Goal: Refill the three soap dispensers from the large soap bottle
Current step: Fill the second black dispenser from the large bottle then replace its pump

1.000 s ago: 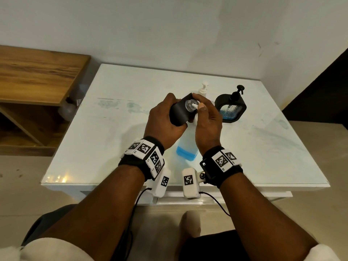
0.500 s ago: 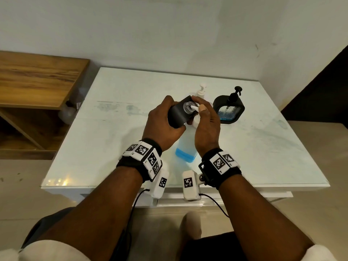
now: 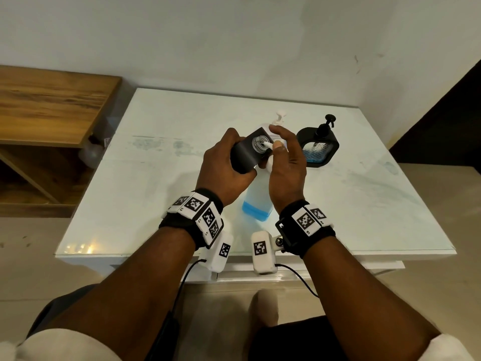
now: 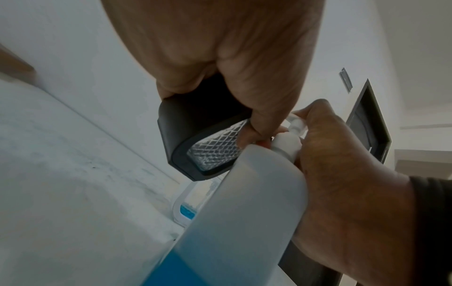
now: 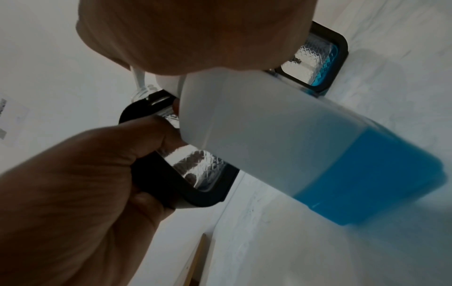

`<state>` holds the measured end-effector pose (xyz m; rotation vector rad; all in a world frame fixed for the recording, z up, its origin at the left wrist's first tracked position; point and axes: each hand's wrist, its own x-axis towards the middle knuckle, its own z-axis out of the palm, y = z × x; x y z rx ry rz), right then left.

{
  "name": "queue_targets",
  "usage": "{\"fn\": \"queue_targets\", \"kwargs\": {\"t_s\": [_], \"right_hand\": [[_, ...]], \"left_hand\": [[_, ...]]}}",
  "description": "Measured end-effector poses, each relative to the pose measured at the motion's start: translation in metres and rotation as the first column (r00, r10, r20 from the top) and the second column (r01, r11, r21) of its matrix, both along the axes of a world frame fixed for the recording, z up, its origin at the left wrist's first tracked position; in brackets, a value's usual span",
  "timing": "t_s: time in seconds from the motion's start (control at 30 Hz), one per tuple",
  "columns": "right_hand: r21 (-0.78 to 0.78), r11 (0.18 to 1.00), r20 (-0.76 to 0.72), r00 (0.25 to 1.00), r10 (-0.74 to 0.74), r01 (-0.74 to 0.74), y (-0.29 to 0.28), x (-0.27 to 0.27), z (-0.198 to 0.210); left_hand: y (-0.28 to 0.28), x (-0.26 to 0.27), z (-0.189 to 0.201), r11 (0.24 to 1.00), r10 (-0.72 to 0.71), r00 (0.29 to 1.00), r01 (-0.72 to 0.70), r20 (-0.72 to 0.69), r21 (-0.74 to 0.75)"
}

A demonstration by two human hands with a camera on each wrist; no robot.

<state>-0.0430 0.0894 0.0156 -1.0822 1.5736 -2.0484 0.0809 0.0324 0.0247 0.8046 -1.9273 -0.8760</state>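
Note:
My left hand (image 3: 223, 162) grips a black soap dispenser (image 3: 246, 156) with no pump, tilted so its open clear neck (image 3: 261, 144) faces right. The large soap bottle (image 3: 257, 201) stands on the white table (image 3: 145, 204), with blue soap low in it. My right hand (image 3: 286, 165) curls over its white pump head, and the nozzle (image 3: 268, 145) points into the dispenser's neck. In the left wrist view the dispenser (image 4: 186, 135) leans against the bottle (image 4: 244, 203). In the right wrist view the bottle (image 5: 293, 135) hides part of the dispenser (image 5: 181, 174).
A second black dispenser (image 3: 318, 149) with its pump on holds blue soap, just right of my hands. A white pump dispenser (image 3: 280, 118) stands behind them, mostly hidden. A wooden shelf (image 3: 52, 105) is at the left, with a clear bottle (image 3: 91, 152) below it.
Both hands keep nearly the same pose over the bottle. My right index finger arches a little higher over the pump head than before.

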Motion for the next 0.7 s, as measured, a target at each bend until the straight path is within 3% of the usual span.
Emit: {"fn": "queue_targets", "kwargs": {"t_s": [0.3, 0.7], "right_hand": [[0.08, 0.997, -0.024, 0.999, -0.022, 0.024, -0.0002, 0.0022, 0.0025], [0.023, 0.999, -0.053, 0.998, -0.031, 0.033, 0.0004, 0.0018, 0.0015]], "left_hand": [[0.0, -0.0004, 0.0002, 1.0, -0.009, 1.0, 0.009, 0.002, 0.018], [-0.0009, -0.0021, 0.0011, 1.0, -0.012, 1.0, 0.012, 0.016, -0.002]]}}
